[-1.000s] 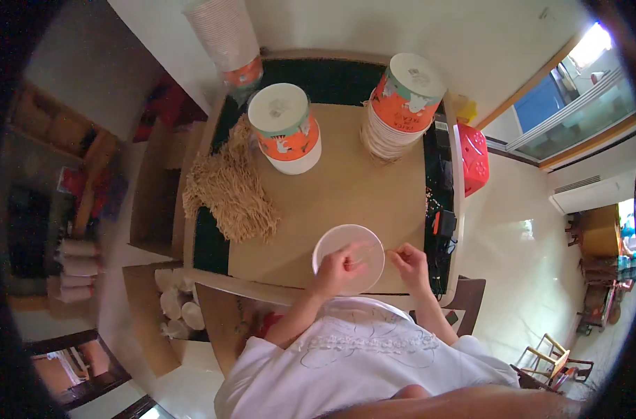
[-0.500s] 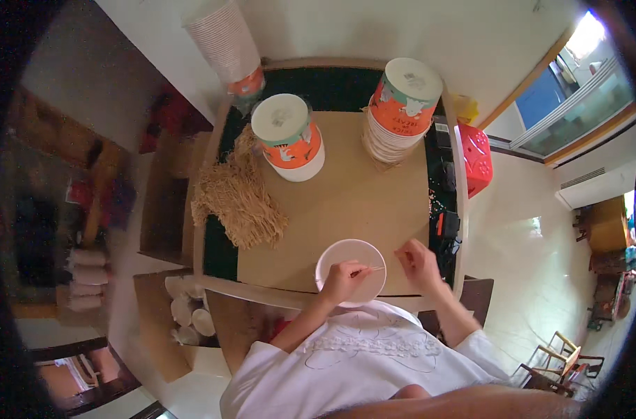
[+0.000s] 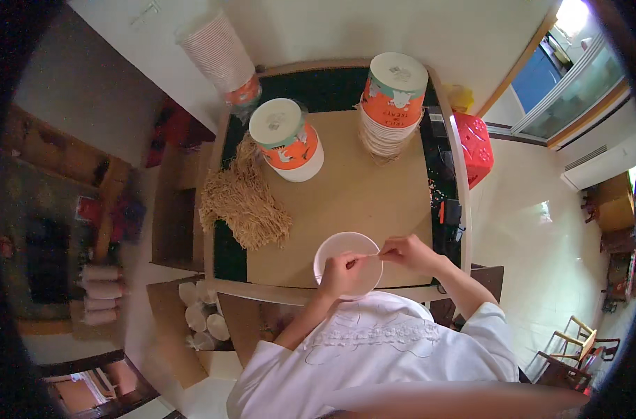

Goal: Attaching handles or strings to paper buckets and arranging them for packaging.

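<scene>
At the table's near edge stands a white paper bucket, its mouth facing up. My left hand is over its mouth, fingers closed on a thin pale cord. Just right of the rim, my right hand pinches the cord's other end, and a short length shows between the two hands. To the left lies a tangled heap of tan paper twine. Beyond it, an upside-down orange and green printed bucket sits over a white one.
At the far right of the cardboard mat is a bucket stack with cords hanging around it. A tall wrapped cup stack stands at the back left. Small dark devices line the right edge, beside a red stool. An open box holds white cups.
My right hand has moved left to the bucket's rim and now pinches the cord's end. The left hand stays over the bucket. The whole view has shifted slightly.
</scene>
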Available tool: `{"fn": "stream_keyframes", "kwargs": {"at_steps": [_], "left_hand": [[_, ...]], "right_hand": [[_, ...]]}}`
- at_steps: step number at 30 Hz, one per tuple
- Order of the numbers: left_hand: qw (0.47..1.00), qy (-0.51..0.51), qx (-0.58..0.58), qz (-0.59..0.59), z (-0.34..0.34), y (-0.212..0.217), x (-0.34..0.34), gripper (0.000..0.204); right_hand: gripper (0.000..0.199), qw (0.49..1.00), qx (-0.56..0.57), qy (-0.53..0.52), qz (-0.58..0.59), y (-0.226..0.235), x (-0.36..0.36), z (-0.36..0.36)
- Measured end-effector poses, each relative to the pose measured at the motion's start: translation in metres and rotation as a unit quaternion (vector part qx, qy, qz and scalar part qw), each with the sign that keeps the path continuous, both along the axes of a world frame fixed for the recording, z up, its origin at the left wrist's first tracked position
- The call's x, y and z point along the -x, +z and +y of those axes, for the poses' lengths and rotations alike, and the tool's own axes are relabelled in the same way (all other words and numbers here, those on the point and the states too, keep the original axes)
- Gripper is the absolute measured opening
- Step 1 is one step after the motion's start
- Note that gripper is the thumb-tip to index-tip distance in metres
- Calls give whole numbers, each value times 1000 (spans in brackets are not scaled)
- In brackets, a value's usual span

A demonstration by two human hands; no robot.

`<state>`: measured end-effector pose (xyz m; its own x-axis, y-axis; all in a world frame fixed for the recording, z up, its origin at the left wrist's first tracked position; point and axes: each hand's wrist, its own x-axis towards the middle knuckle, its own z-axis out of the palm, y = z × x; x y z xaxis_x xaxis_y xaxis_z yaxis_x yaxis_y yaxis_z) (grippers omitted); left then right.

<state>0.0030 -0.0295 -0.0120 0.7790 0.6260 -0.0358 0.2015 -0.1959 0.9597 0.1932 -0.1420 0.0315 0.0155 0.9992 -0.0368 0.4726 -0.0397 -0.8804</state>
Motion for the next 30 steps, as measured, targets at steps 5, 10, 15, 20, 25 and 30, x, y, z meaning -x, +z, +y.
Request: {"fn": "stream_keyframes", "kwargs": {"at_steps": [5,10,15,20,25,30], "left_hand": [[979,-104,-89,153,18,17,19,15],[966,-222,71,115,5,30,11,21],[956,-241,156,65,11,36,-18,46],[982,-159,99,-14,58,30,-63,46],[989,-53,-88,110,94,-50,-77,43],[994,-25,22,106,42,-60,-42,40]], "right_hand": [[7,975,37,-213,-56,-5,-44,-17],[5,966,-40,-220,-131,-23,-80,15],[6,975,-16,-192,-108,-58,-68,56],[8,979,-16,-195,-62,-57,-41,71],[9,973,-7,-222,-62,-44,-12,78],[6,938,-51,-341,-27,-65,11,46]]}}
